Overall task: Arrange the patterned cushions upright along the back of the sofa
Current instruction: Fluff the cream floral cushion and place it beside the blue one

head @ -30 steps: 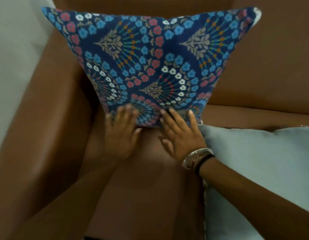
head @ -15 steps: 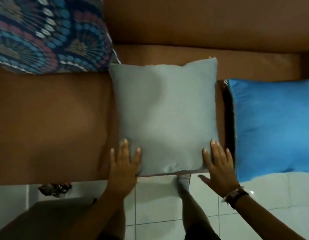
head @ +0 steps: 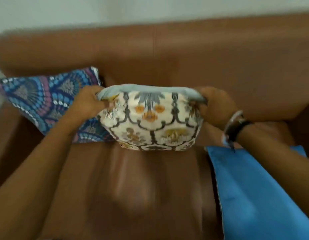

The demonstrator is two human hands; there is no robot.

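A cushion with a cream face, dark lattice and orange flowers stands upright on the brown sofa seat, its plain grey side turned to the backrest. My left hand grips its upper left corner and my right hand grips its upper right corner. A dark blue floral cushion leans in the sofa's left corner, partly behind my left forearm. The frame is blurred by motion.
A plain bright blue cushion lies flat on the seat at the right. The left armrest and right armrest bound the seat. A pale wall rises behind the sofa.
The grey cushion that lay flat under my hands has been lifted and turned, so its patterned face shows and it stands on the seat. Both hands moved from its near edge to its top corners.
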